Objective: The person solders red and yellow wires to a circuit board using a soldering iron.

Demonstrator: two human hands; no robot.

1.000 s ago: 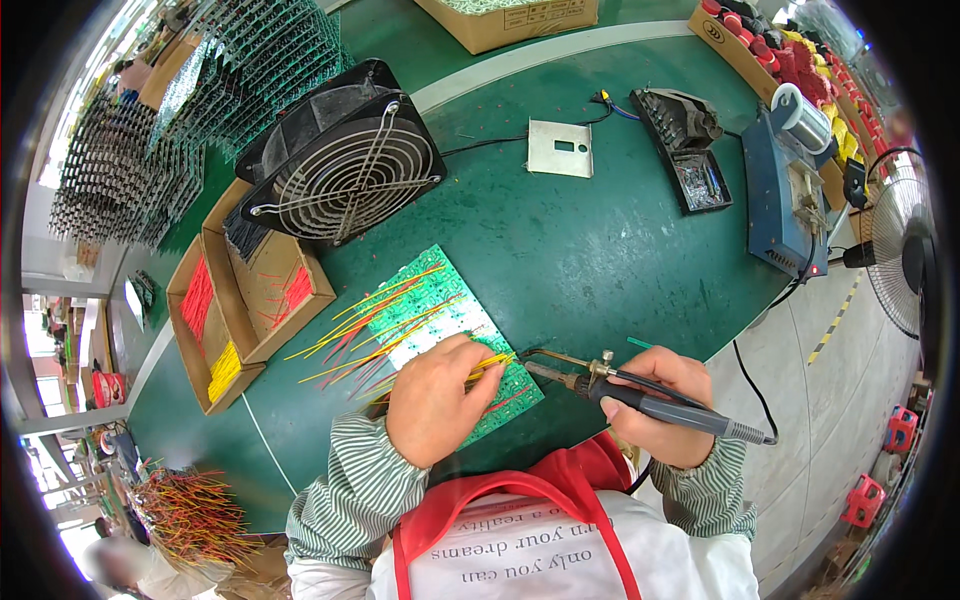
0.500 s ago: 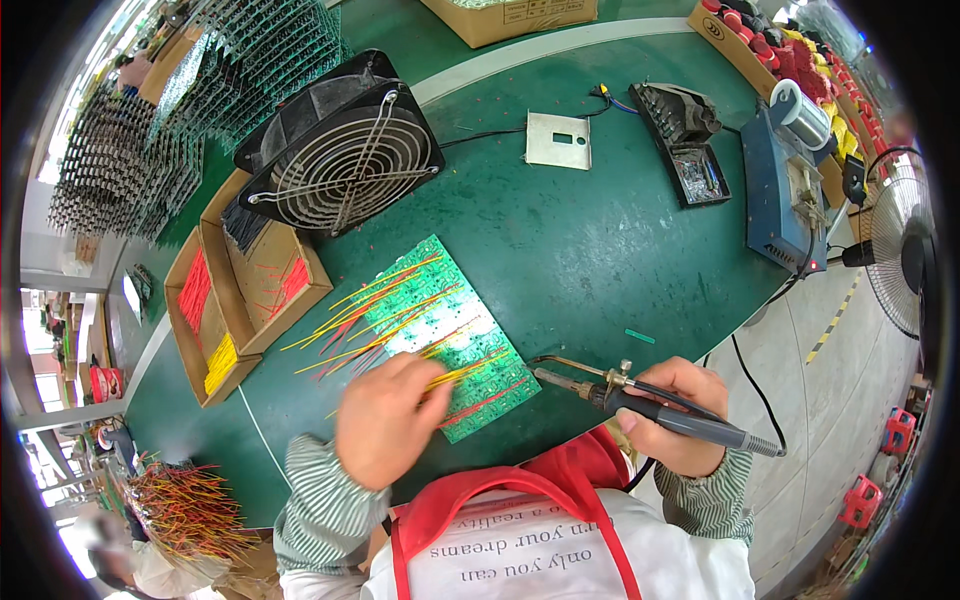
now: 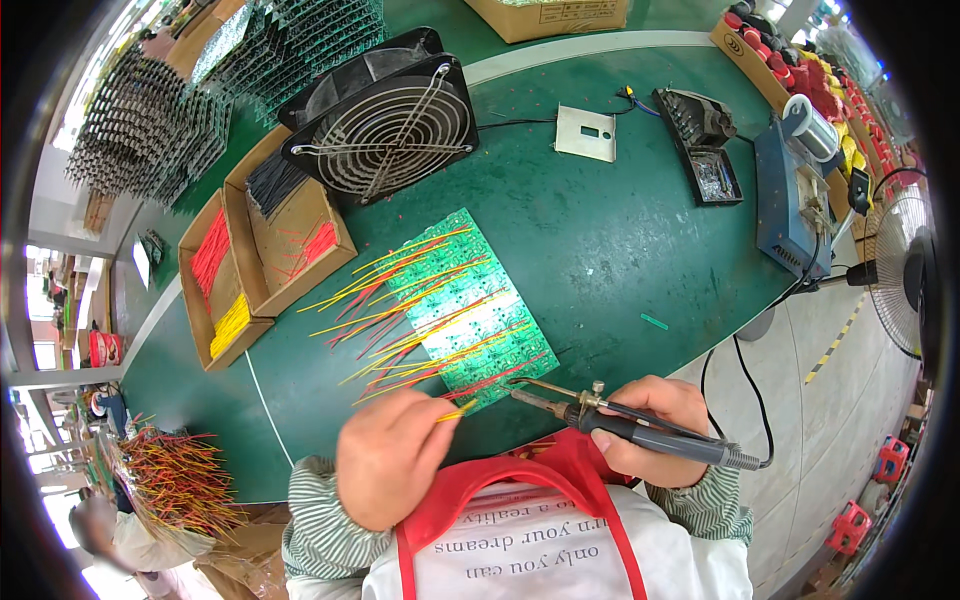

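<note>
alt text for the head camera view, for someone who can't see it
Seen from above, a person's right hand holds a soldering iron beside a green circuit board bristling with red and yellow wires, while the left hand pinches a yellow wire.

Left hand (image 3: 392,462) pinching a yellow wire (image 3: 458,411) just short of the near edge of the green circuit board (image 3: 470,305) (red and yellow leads fanned leftward across it). Right hand (image 3: 648,420) gripping the soldering iron (image 3: 610,421), tip beside the board's near corner. Black fan (image 3: 385,120) behind, cardboard wire boxes (image 3: 262,255) left.
</note>
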